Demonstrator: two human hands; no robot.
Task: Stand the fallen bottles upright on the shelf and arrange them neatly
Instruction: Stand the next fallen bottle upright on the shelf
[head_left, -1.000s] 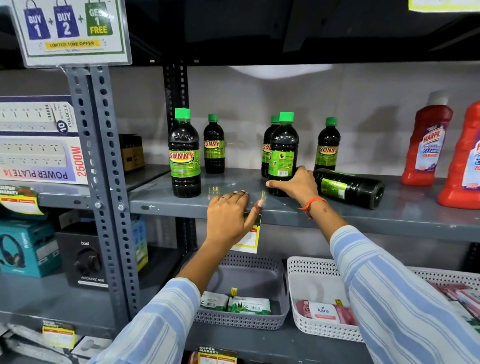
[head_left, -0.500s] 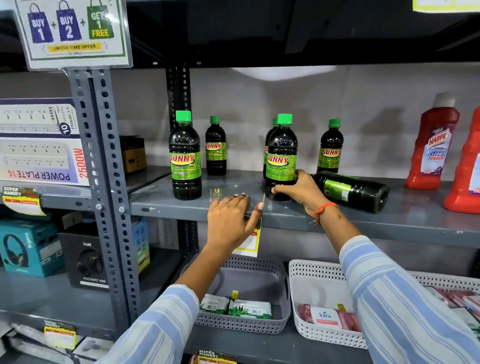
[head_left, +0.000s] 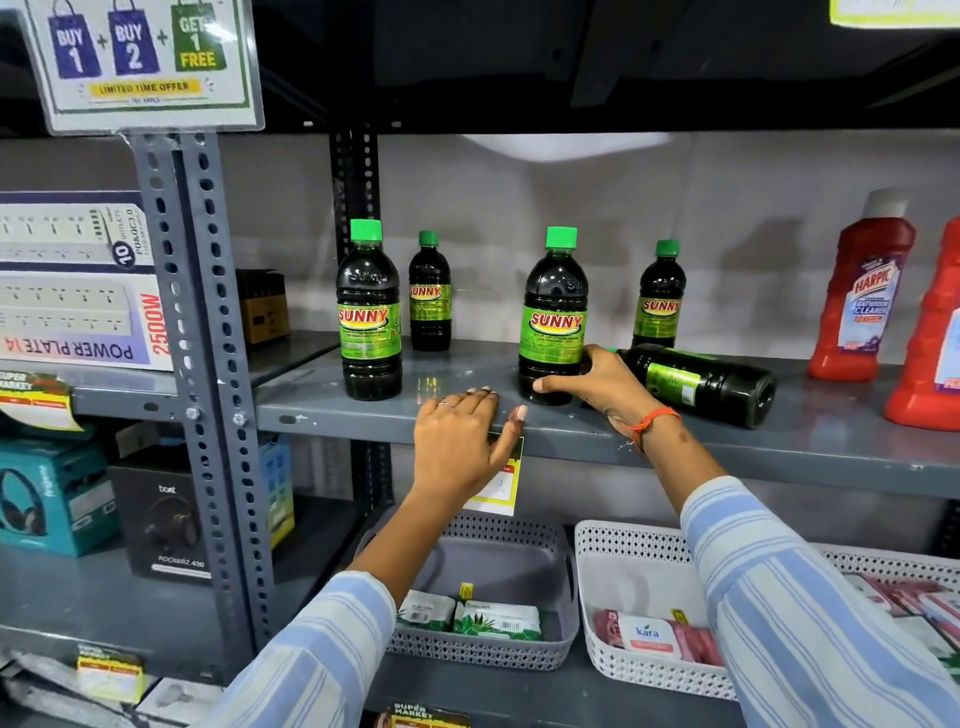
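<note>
Dark Sunny bottles with green caps stand on the grey shelf (head_left: 779, 441). My right hand (head_left: 597, 387) grips the base of an upright front bottle (head_left: 553, 317), its label facing me. Right behind that hand one bottle lies on its side (head_left: 698, 383), base pointing right. Another upright bottle (head_left: 369, 312) stands at the front left. Two smaller-looking ones stand at the back, the left (head_left: 429, 293) and the right (head_left: 660, 296). My left hand (head_left: 462, 436) rests flat on the shelf's front edge, holding nothing.
Two red Harpic bottles (head_left: 857, 291) stand at the shelf's right end. A slotted steel upright (head_left: 202, 364) borders the left. Below sit a grey basket (head_left: 519, 654) and a white basket (head_left: 623, 670) with packets. Boxed electronics fill the left shelves.
My right hand has turned the front bottle so its Sunny label faces me and shifted it slightly right. The bottle that stood behind it is no longer visible. My left hand has stayed put.
</note>
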